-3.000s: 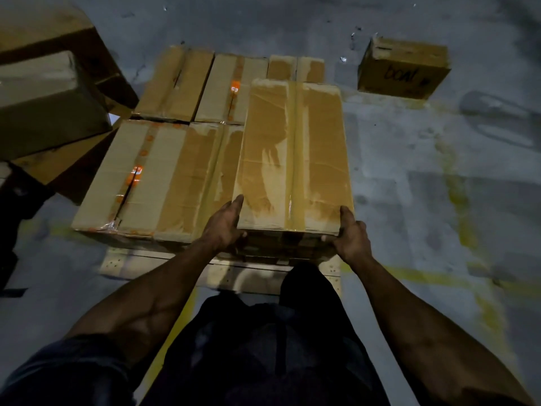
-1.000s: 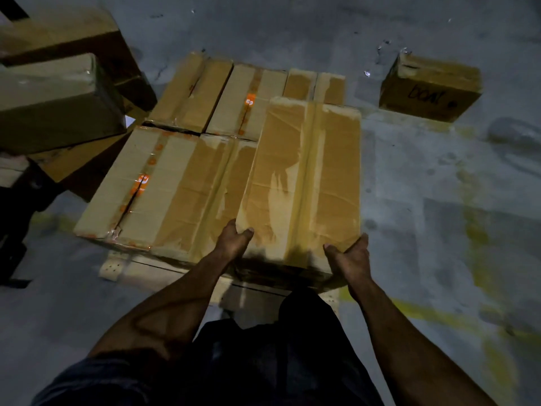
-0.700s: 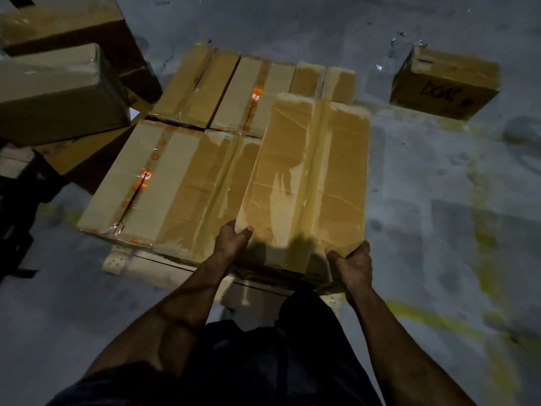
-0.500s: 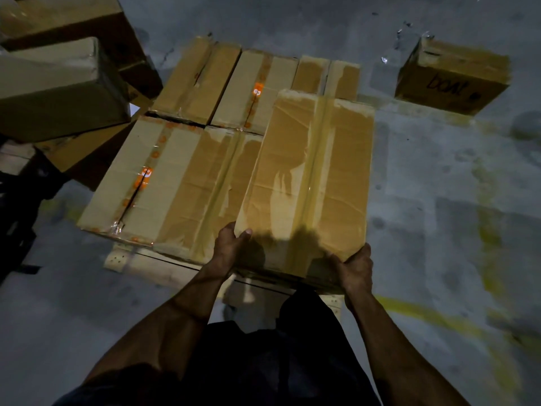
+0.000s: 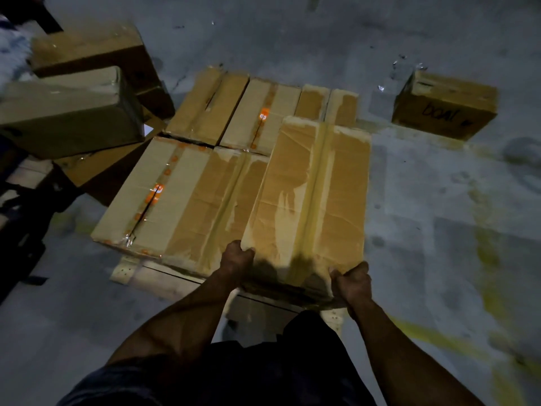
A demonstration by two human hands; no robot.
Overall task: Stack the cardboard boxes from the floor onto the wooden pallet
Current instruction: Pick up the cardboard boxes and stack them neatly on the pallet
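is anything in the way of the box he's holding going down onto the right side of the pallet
Nothing visible blocks it. The held box is gripped at its near corners by the left hand and right hand, over the right side of the pallet, beside the neighbouring box. What lies under it is hidden.

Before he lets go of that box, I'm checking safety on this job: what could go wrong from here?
1. The left hand grips the held box at the corner beside the next box; fingers could get pinched between them.
2. The right hand holds the near corner at the pallet edge; the box may overhang and tip.
3. The light is dim, so he may misjudge alignment.
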